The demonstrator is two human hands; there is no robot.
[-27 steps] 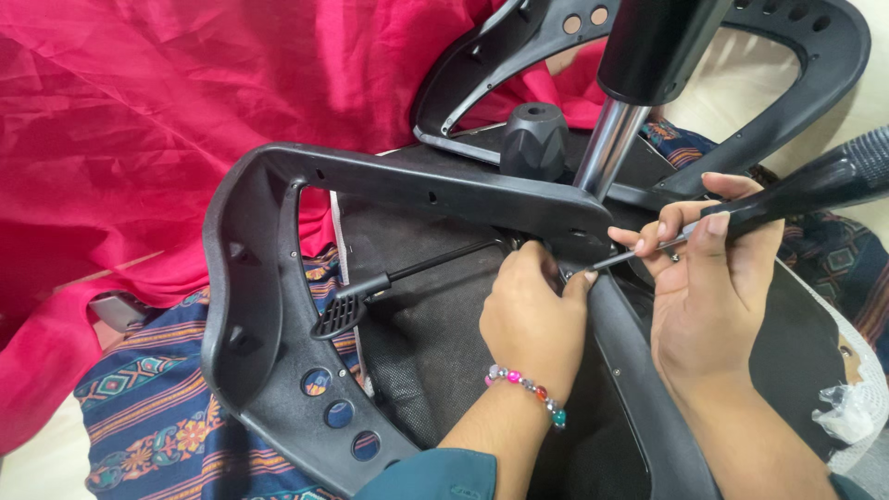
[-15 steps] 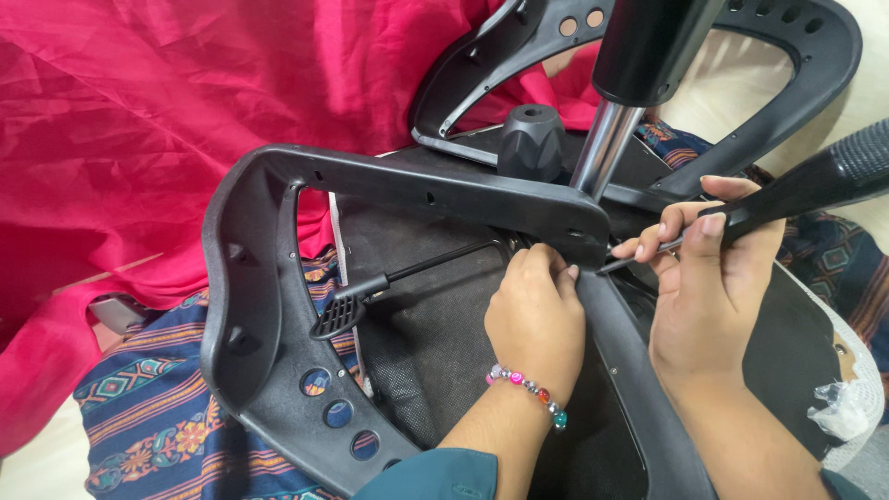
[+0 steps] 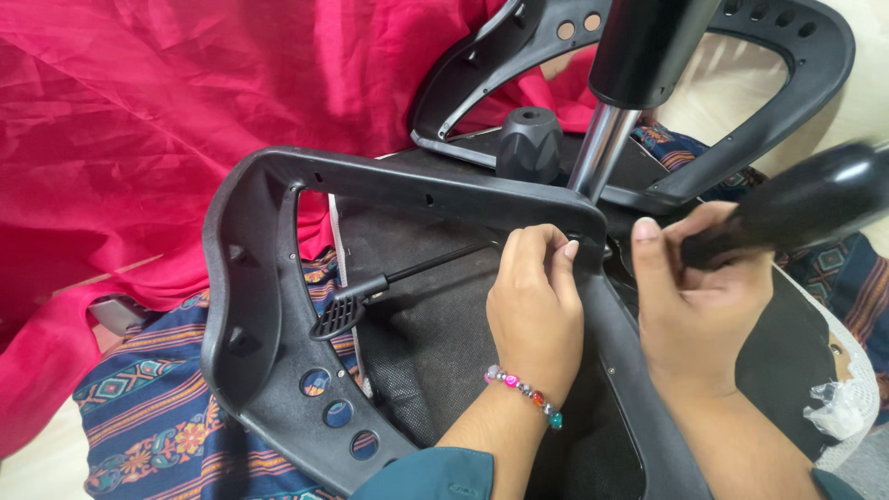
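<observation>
Two hands work at the inner corner of a black plastic chair armrest frame (image 3: 278, 306). The right hand (image 3: 704, 310) has its grip closed around the black handle of a tool (image 3: 806, 199), thumb up along the handle's near end; the handle runs up and to the right, blurred, and the tool's tip is hidden behind the hands. The left hand (image 3: 537, 310) sits just beside it, fingers curled with the fingertips (image 3: 567, 248) pinched against the frame's top bar; whether they hold anything small there cannot be told. A beaded bracelet (image 3: 523, 393) circles the left wrist, above a teal sleeve (image 3: 435, 472). The frame lies on its side over dark mesh seat fabric (image 3: 435, 324), and a thin black lever with a ribbed paddle end (image 3: 356, 301) runs beneath the top bar towards the hands. Behind the hands a chrome gas-lift column (image 3: 597, 148) rises into a black sleeve, with a black ribbed knob (image 3: 528, 139) just to its left and a second black armrest frame (image 3: 815, 65) beyond. Red cloth (image 3: 185, 102) fills the upper left, and a patterned blue textile (image 3: 148, 417) lies under the frame at the lower left.
</observation>
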